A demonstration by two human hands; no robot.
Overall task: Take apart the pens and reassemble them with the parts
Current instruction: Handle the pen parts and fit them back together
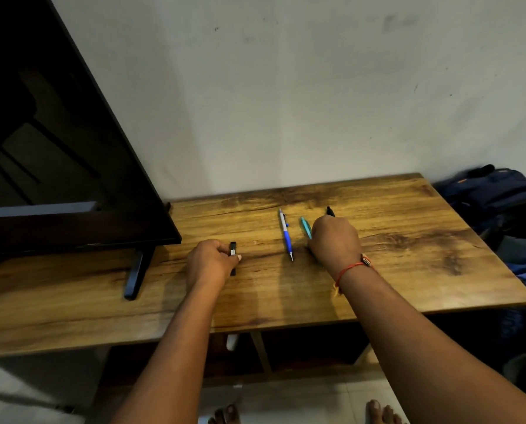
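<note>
Three pens lie on the wooden table [408, 255]. A blue and silver pen [286, 235] lies in the middle, tip toward me. Right of it a teal pen [305, 227] is partly hidden under my right hand [335, 240]. My right hand covers a black pen [330, 212], of which only the far end shows; its fingers are curled down over it. My left hand [211, 261] grips a small black rectangular object with a white label [232, 251] on the table, left of the pens.
A large black TV screen [57, 148] stands at the left on a dark foot [136, 276]. A white wall is behind the table. Dark blue bags [500, 203] lie beyond the table's right edge. My bare feet show on the tiled floor below.
</note>
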